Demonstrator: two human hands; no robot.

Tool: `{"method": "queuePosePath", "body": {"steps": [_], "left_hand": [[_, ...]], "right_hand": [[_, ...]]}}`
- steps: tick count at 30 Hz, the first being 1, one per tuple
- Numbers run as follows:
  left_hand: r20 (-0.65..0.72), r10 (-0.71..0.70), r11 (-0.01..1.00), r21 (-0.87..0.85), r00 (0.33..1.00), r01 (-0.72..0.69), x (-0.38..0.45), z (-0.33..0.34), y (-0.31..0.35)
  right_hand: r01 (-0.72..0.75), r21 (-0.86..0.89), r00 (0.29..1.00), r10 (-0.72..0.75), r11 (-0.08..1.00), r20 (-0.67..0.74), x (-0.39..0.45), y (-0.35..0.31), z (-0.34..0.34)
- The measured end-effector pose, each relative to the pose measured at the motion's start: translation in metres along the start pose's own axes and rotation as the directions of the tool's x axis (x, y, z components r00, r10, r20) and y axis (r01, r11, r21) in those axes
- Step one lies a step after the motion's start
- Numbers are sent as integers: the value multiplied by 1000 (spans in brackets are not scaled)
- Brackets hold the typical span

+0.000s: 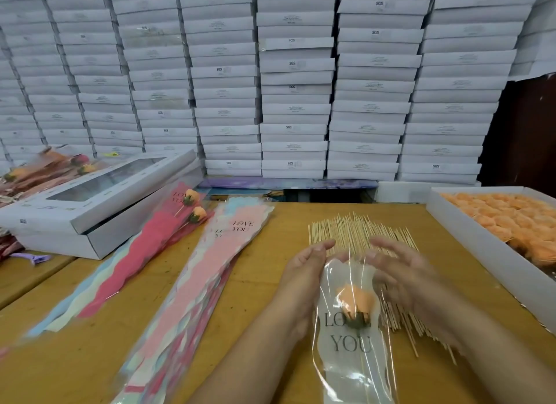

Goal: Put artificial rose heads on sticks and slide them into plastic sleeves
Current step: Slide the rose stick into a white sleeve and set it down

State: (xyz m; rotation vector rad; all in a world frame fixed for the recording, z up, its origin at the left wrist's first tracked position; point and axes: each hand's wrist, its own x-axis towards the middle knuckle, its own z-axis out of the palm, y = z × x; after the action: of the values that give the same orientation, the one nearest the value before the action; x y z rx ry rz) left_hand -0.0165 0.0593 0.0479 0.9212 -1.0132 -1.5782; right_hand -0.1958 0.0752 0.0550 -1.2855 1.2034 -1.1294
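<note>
- A clear plastic sleeve printed "LOVE YOU" in dark serif letters (350, 337) lies at 6 o'clock on the yellow wooden tabletop (261, 286), with an orange artificial rose head with a green base (356, 304) inside it
- The left hand (304, 271) holds the sleeve's left edge, fingers curled toward its mouth
- The right hand (403, 268), blurred, has its fingers spread loosely over the sleeve's top right edge; I cannot tell whether it grips
- A spread of thin bamboo sticks (361, 232) lies at 12 o'clock of the hands
- A white tray of orange rose heads (511, 220) sits at 3 o'clock
- A pile of pink and blue sleeves (228, 241), also reading "LOVE YOU", lies at 9 o'clock
- Stacked white boxes marked "SGS" (293, 63) fill the back wall
</note>
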Motion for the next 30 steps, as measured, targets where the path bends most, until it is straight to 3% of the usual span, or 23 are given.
{"method": "queuePosePath", "body": {"steps": [3,7,10,15,21,25,30], "left_hand": [[-34,49,997,-58,998,-51,2,0,0],[-57,85,994,-65,995,-89,3,-1,1],[-18,15,1000,6,1000,-15,3,-4,-1],[109,-203,963,203,973,179,2,-2,-13],[293,-345,893,395,892,215,-3,0,-23],[215,-283,896,408,935,177,-1,0,-26],[157,-237,906,391,959,160,-1,4,-23]], "right_hand": [[-166,80,950,137,983,279,-13,10,3],[-208,79,910,163,975,381,-19,16,4],[-175,121,939,128,977,320,-15,14,3],[-76,228,997,70,971,36,0,20,-8],[29,367,986,34,930,-166,12,23,-18],[11,379,991,40,926,-127,15,24,-24],[-107,215,993,92,971,77,10,30,-20]]}}
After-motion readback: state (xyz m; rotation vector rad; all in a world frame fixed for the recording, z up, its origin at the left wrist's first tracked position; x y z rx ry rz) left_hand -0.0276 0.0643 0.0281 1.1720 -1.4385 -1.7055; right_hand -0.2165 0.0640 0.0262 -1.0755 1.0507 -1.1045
